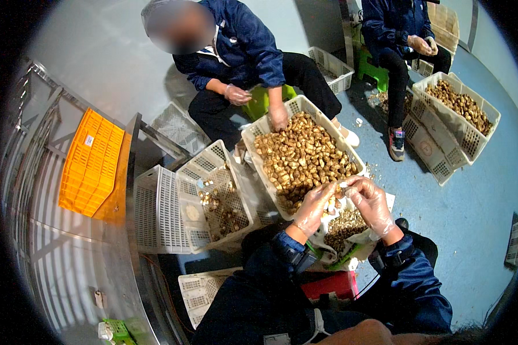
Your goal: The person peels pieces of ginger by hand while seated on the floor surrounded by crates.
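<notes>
My left hand, in a clear thin glove, is closed around a few pale brown mushrooms. Close beside it, the gloved right hand pinches at a small whitish piece near the left fingertips; what exactly it grips is too small to make out. Both hands are above the near edge of a white plastic crate heaped with brown mushrooms. Below them sits an open bag or lined container of small brown trimmings.
Across the crate a seated person reaches into the mushrooms. A second person sits at the back right, near another mushroom crate. A white crate with scattered pieces stands left; an orange crate rests on a metal table.
</notes>
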Tool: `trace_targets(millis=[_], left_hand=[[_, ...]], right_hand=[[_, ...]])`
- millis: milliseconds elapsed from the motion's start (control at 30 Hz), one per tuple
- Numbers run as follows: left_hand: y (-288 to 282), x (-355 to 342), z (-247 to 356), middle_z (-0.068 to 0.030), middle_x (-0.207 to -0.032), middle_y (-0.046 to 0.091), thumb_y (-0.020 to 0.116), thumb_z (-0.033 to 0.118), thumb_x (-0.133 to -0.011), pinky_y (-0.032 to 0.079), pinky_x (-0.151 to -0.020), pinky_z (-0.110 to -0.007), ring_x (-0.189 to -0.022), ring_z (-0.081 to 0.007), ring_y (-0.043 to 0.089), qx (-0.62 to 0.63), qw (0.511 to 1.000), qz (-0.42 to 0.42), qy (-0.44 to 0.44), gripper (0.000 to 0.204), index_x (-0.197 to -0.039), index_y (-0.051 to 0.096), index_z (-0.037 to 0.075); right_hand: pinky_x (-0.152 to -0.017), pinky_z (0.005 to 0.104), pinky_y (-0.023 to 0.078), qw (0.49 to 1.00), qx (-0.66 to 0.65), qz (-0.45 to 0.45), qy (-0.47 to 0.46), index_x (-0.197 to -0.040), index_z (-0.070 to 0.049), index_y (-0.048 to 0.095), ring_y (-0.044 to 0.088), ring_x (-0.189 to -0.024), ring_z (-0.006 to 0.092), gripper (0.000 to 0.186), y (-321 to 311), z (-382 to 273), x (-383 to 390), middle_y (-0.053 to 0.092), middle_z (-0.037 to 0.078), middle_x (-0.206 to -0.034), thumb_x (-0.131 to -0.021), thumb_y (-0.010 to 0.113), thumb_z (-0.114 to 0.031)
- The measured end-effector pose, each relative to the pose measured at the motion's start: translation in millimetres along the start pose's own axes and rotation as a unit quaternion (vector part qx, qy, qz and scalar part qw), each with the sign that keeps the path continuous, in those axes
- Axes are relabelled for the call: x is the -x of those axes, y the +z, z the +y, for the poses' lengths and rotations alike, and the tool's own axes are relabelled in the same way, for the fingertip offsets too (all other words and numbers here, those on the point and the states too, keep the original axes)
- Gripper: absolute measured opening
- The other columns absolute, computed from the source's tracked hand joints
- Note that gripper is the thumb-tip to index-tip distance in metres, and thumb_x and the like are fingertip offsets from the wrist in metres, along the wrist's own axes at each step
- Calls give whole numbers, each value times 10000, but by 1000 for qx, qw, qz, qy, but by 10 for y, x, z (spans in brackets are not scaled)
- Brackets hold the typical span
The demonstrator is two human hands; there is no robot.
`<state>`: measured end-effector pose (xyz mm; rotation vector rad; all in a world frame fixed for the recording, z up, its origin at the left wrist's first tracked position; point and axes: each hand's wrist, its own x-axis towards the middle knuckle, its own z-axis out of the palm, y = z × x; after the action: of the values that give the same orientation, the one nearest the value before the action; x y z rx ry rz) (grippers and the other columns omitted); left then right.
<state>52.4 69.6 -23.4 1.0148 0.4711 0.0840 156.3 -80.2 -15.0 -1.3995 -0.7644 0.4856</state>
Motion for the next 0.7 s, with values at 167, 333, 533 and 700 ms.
trace_targets(millis=[167, 333, 533, 700], left_hand=[[84, 49, -12, -22, -959, 627, 587, 209, -979, 471, -647, -208, -741, -70, 564, -97, 988, 14, 118, 398, -1279, 528, -46], [11, 26, -28, -29, -1022, 626, 615, 142, -956, 477, -691, -209, -804, -67, 565, -134, 985, -3, 111, 407, -1295, 521, -61], [62, 37, 14, -21, -950, 629, 586, 196, -976, 463, -724, -217, -806, -71, 552, -150, 983, -17, 109, 371, -1241, 558, -64], [29, 36, 18, -20, -913, 623, 535, 254, -1001, 450, -689, -211, -778, -66, 541, -174, 978, -42, 111, 366, -1199, 578, -51]], right_hand=[[-824, 249, 464, 994, -88, 37, 59, -878, -22, 574, 538, -914, 75, 120, 8, 53, -21, 638, 32, -1069, -953, 615, -107], [-836, 256, 466, 989, -104, 36, 101, -870, -29, 567, 536, -917, 79, 126, -39, 40, -43, 639, 33, -1070, -961, 604, -109], [-843, 273, 477, 996, -51, 21, 76, -817, -34, 536, 556, -913, 100, 169, -54, 69, -37, 640, 33, -1011, -957, 602, -102], [-832, 262, 477, 999, -43, 13, 30, -833, -32, 555, 555, -928, 85, 149, -53, -25, -35, 649, 36, -1035, -959, 599, -100]])
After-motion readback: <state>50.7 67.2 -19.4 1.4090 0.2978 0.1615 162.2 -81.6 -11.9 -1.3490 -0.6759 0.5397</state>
